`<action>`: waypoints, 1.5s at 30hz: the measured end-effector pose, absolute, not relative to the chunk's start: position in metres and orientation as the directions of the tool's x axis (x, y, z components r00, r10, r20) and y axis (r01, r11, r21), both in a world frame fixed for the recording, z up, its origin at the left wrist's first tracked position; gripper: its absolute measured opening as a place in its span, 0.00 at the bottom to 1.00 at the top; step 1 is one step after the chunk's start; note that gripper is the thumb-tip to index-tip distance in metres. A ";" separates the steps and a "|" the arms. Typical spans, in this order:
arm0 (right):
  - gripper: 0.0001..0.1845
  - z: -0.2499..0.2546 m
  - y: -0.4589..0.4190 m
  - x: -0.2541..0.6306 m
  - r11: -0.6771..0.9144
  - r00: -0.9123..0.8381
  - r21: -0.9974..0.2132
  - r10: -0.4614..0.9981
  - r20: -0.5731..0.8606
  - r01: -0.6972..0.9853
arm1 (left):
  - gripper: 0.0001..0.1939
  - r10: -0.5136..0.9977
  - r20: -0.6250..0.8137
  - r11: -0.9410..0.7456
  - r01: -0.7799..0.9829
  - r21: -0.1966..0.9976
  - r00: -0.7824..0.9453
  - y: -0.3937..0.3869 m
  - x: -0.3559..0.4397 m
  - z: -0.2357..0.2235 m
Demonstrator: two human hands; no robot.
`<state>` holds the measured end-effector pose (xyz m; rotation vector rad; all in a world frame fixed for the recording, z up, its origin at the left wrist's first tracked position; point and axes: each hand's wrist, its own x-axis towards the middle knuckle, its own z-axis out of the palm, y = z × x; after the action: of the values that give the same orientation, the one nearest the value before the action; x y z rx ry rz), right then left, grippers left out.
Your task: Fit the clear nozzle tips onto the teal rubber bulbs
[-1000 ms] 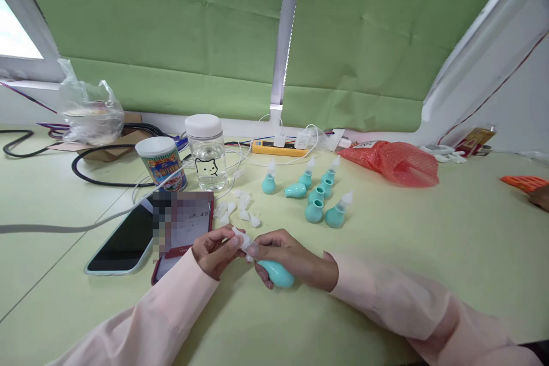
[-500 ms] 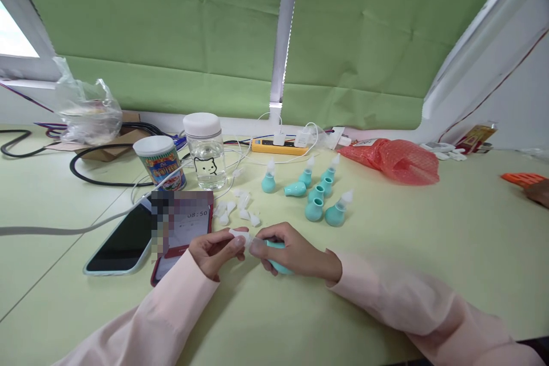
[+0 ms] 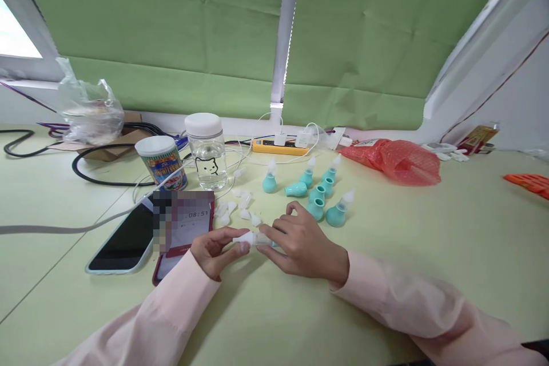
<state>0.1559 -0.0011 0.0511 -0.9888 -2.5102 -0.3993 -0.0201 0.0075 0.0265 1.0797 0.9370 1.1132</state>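
My left hand [image 3: 218, 250] pinches the white soft tip [image 3: 243, 238] of a nasal aspirator between thumb and fingers. My right hand [image 3: 302, 243] grips the same aspirator from the other side, around its clear collar [image 3: 260, 239], which meets the tip. Only a sliver of teal shows behind the right fingers, so the bulb is mostly hidden. Beyond the hands lie several loose white tips and clear parts [image 3: 244, 214]. Several teal bulbs stand to the right of these, some with tips fitted, like the aspirator [image 3: 337, 214], others with open necks, like the bulb [image 3: 316, 210]; one bulb [image 3: 295, 189] lies on its side.
Two phones, one black-screened [image 3: 122, 243] and one lit [image 3: 186, 223], lie at left. A noodle cup [image 3: 165, 166] and a water bottle [image 3: 209, 160] stand behind them. Further back are cables, a yellow power strip [image 3: 274, 147] and red bubble wrap [image 3: 394, 163].
My right hand has turned and shifted its grip from the teal bulb towards the clear collar, its fingers now above the aspirator. The left hand keeps hold of the tip. A hand at far right is gone.
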 end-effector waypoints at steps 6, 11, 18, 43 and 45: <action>0.17 0.054 -0.001 0.157 0.706 -0.721 0.264 0.487 0.493 0.657 | 0.11 0.955 -0.117 0.190 -0.261 0.946 0.271 0.010 -0.022 0.027; 0.16 0.053 -0.003 0.157 0.726 -0.718 0.226 0.489 0.495 0.650 | 0.13 0.931 -0.164 0.265 -0.293 0.919 0.327 0.009 -0.022 0.029; 0.13 0.053 -0.011 0.148 0.715 -0.564 -0.172 0.655 0.502 0.677 | 0.11 0.949 0.010 0.102 -0.337 0.936 0.316 0.005 -0.022 0.026; 0.11 0.076 -0.006 0.158 0.578 -0.691 -0.577 0.723 0.034 0.577 | 0.04 0.900 0.236 -0.160 -0.224 0.961 0.367 0.000 -0.023 0.015; 0.11 0.082 -0.007 0.159 0.594 -0.688 -0.558 0.723 0.055 0.580 | 0.06 0.891 0.311 -0.262 -0.184 0.947 0.331 0.000 -0.026 0.017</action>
<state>0.1594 -0.0071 0.0820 -1.0680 -2.5484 0.7464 -0.0258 -0.0002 0.0172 1.4659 0.6835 1.1957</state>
